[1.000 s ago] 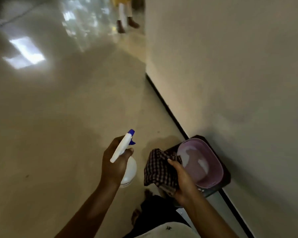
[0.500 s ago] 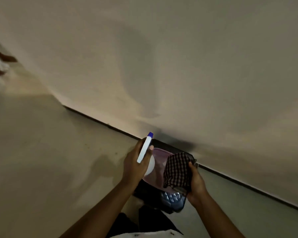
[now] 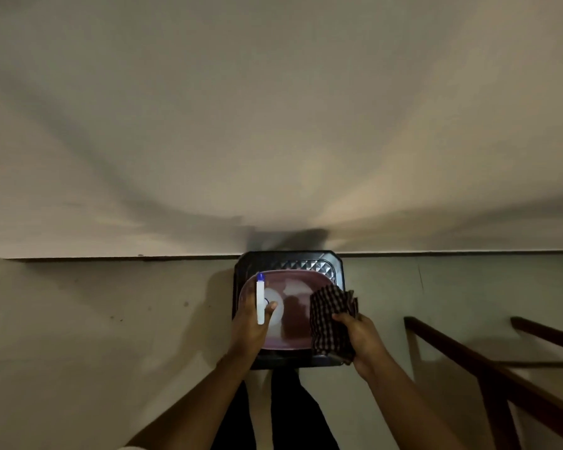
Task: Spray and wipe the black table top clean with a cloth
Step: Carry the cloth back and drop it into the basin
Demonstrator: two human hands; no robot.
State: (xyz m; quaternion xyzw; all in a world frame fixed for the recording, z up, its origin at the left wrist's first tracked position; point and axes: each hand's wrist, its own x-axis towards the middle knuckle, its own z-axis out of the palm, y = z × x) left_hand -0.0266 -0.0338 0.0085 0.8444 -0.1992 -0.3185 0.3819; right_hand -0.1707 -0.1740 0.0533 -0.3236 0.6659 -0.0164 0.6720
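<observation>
A small black table (image 3: pixel 306 263) with a patterned top stands against the wall straight ahead. A pink plastic basin (image 3: pixel 294 315) sits on it and covers most of the top. My left hand (image 3: pixel 251 329) grips a white spray bottle (image 3: pixel 261 303) with a blue nozzle tip, held over the basin's left side. My right hand (image 3: pixel 359 336) holds a bunched dark checked cloth (image 3: pixel 330 316) over the basin's right edge. The near edge of the table is partly hidden by my hands.
A pale wall (image 3: pixel 273 125) rises directly behind the table, with a dark skirting line along the floor. A dark wooden frame (image 3: pixel 488 365) stands on the floor at the right. My legs in dark trousers (image 3: pixel 283 414) are just below the table.
The view has swung round to face the table and wall squarely. Both hands have come over the basin, bottle at left, cloth at right. The wooden frame has come into sight.
</observation>
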